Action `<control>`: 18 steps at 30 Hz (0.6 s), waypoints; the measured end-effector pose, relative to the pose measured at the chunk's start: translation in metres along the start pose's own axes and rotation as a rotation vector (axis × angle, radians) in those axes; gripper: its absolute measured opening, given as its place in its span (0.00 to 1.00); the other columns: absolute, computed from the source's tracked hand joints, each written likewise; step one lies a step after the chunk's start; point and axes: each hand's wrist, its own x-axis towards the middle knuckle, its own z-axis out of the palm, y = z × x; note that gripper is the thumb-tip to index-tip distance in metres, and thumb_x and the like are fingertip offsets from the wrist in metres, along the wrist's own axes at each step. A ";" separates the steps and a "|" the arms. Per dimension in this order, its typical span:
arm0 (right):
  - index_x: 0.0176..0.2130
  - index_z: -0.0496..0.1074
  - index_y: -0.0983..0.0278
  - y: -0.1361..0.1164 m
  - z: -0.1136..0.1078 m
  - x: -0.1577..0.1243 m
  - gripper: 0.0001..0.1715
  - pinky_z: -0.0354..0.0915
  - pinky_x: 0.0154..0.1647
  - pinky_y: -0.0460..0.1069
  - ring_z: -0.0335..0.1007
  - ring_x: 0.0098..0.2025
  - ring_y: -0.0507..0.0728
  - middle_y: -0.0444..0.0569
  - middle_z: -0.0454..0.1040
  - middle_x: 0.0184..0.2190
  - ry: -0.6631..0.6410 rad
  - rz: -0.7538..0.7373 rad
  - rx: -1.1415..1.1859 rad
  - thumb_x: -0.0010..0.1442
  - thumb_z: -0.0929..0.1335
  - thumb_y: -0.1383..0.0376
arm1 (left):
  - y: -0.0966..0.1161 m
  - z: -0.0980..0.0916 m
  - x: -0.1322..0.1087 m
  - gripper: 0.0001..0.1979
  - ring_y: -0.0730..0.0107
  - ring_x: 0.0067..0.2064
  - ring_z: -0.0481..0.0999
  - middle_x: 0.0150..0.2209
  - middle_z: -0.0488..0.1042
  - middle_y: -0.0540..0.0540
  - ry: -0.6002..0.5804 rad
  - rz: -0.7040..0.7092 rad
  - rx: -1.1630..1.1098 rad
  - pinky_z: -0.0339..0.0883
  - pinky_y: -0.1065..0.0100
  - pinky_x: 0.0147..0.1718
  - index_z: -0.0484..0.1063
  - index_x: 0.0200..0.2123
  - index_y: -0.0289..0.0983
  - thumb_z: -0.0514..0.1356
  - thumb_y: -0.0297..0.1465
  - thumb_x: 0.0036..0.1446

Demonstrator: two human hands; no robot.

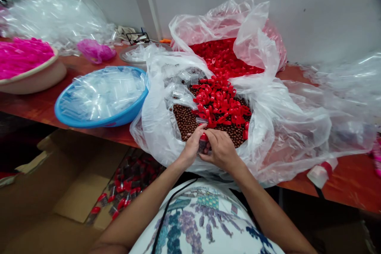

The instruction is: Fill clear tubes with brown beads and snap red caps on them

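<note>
Both my hands meet at the near edge of a white plastic bag [157, 127]. Between them is a small clear tube [204, 147] with a red cap and dark balls inside. My left hand [192, 147] grips it from the left, thumb near the cap. My right hand [222, 149] wraps its other side, fingers over the top. Just beyond the fingers lies a clear tube [201, 120]. Brown balls [184, 121] fill the bag, with a heap of red caps [216, 99] and more clear tubes [181, 95] on top of them.
Behind stands a larger bag of red pieces [214, 53]. A blue basin [101, 121] of clear tubes and a cream basin [35, 81] of pink pieces stand left. Below left, a cardboard box [74, 194] holds filled red-capped tubes [127, 178]. A tape roll [323, 172] lies right.
</note>
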 end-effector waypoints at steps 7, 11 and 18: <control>0.56 0.59 0.68 0.016 -0.004 -0.014 0.36 0.60 0.50 0.58 0.64 0.51 0.64 0.59 0.68 0.50 -0.016 0.146 -0.084 0.53 0.68 0.53 | 0.018 -0.015 0.027 0.15 0.64 0.41 0.72 0.37 0.74 0.45 -0.071 0.339 0.569 0.65 0.66 0.41 0.73 0.40 0.38 0.50 0.38 0.59; 0.60 0.54 0.70 0.052 -0.021 -0.026 0.41 0.63 0.45 0.59 0.65 0.47 0.67 0.63 0.68 0.48 0.029 0.374 -0.260 0.54 0.67 0.54 | 0.054 -0.037 0.063 0.09 0.62 0.39 0.71 0.35 0.74 0.45 0.092 0.470 0.968 0.63 0.65 0.41 0.73 0.34 0.38 0.54 0.35 0.56; 0.64 0.45 0.69 0.090 -0.040 -0.040 0.45 0.62 0.47 0.62 0.59 0.53 0.70 0.68 0.59 0.55 -0.005 0.566 -0.390 0.54 0.68 0.63 | 0.033 -0.039 0.093 0.10 0.60 0.36 0.70 0.33 0.73 0.44 0.007 0.393 1.216 0.60 0.65 0.38 0.74 0.34 0.38 0.64 0.34 0.46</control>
